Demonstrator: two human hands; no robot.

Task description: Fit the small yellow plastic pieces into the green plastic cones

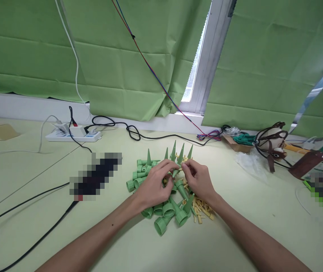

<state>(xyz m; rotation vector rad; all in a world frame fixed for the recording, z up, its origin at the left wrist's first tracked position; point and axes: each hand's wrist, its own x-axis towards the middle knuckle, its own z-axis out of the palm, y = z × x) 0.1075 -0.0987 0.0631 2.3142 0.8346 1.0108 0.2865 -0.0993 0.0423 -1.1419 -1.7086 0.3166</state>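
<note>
Over a heap of green plastic cone nozzles (160, 225), my two hands meet close together. My left hand (157, 181) is closed with its fingertips pinching one green cone (175, 173), whose tip points down. From the other side, my right hand (198, 175) pinches at the same spot; a small yellow piece seems to show by its fingertips, though the fingers mostly hide it. Several cones stand tip up behind my hands, and others lie on their sides. Small yellow plastic pieces (202, 208) lie piled below and beside my right hand.
A white power strip (73, 136) with plugs sits at the back left, its black cable running along the wall. To the right are a cardboard box (237, 144), a clear plastic bag (251, 163) and a brown case (310, 164). Blurred dark objects lie left and far right.
</note>
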